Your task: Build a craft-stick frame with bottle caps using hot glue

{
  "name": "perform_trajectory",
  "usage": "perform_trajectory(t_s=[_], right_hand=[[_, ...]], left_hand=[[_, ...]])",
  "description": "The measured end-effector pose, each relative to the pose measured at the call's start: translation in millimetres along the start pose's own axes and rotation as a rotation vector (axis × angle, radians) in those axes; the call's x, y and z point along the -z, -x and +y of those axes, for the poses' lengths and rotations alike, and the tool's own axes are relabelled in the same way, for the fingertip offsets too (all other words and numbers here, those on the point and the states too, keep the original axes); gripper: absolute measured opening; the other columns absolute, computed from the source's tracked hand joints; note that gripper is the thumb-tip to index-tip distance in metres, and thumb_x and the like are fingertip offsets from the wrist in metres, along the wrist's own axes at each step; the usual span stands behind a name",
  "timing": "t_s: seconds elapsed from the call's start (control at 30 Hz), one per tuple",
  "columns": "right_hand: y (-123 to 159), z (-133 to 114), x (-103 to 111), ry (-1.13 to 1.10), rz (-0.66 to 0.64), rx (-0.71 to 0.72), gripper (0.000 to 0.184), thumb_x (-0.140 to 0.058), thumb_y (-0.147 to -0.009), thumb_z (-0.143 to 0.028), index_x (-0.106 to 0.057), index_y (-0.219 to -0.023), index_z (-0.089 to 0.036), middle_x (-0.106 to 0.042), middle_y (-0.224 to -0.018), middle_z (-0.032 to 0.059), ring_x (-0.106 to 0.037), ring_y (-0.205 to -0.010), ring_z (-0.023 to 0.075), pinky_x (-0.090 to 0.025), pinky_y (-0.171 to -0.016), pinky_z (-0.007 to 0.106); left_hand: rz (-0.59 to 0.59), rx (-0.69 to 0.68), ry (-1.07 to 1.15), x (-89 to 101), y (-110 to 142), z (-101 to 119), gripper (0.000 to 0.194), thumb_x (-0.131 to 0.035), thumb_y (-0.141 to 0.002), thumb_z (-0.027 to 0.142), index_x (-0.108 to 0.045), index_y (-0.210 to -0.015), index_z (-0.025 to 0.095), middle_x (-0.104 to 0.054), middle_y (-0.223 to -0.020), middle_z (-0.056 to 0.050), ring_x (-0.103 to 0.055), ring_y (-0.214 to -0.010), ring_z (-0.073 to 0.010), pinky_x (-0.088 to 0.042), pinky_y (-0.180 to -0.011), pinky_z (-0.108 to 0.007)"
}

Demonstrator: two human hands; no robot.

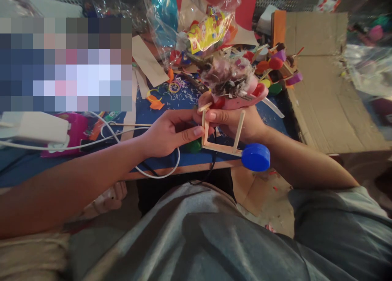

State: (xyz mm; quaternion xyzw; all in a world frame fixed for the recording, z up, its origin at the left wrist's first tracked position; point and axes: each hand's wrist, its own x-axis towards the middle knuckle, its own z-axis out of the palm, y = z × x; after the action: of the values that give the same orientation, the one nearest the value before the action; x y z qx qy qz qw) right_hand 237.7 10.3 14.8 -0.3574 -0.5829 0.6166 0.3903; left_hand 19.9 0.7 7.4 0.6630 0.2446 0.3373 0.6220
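Observation:
Both hands grip a small frame of wooden craft sticks [222, 148] held above the near edge of the table. My left hand [171, 132] pinches its left corner between thumb and fingers. My right hand [241, 119] closes on the same upright stick from the other side, thumb in front. A blue bottle cap [256, 157] is fixed at the frame's right end, and a second thin stick [239, 130] stands up near it. Below my left fingertips shows a blurred green round piece [194, 145]; whether it is attached I cannot tell.
Behind my right hand lies a pink object with a fuzzy clump [228, 74]. Bottle caps and sticks [277, 66] pile up at the back right, beside a large cardboard sheet [324, 97]. A white cable [159, 177] loops across the blue tabletop [143, 158] near a white charger [43, 126].

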Motion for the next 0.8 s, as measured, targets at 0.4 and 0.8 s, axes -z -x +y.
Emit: perform_trajectory(t_s=[0.4,0.8], right_hand=[[-0.9,4.4,4.0,-0.151,-0.178,-0.013,0.050,-0.101,-0.074,-0.064,-0.074,-0.087,-0.024,-0.073,-0.079,-0.0023,-0.062,-0.055,0.0127,-0.053,-0.048,0.028],[-8.1,1.1,13.0,-0.088,0.253,0.073,0.062,-0.101,-0.064,-0.077,-0.079,-0.094,-0.028,-0.085,-0.100,0.0049,-0.083,-0.105,0.0307,-0.071,-0.078,0.043]], left_hand=[[-0.168,0.057,0.107,3.5,-0.1,6.0,0.035,-0.099,-0.087,0.052,-0.089,-0.100,0.021,-0.089,-0.099,-0.012,-0.087,-0.099,-0.0285,-0.073,-0.094,-0.040],[0.106,0.000,0.027,3.5,3.6,-4.6,0.040,-0.096,-0.092,0.047,-0.079,-0.116,0.020,-0.087,-0.103,-0.006,-0.078,-0.064,-0.0143,-0.069,-0.064,-0.028]])
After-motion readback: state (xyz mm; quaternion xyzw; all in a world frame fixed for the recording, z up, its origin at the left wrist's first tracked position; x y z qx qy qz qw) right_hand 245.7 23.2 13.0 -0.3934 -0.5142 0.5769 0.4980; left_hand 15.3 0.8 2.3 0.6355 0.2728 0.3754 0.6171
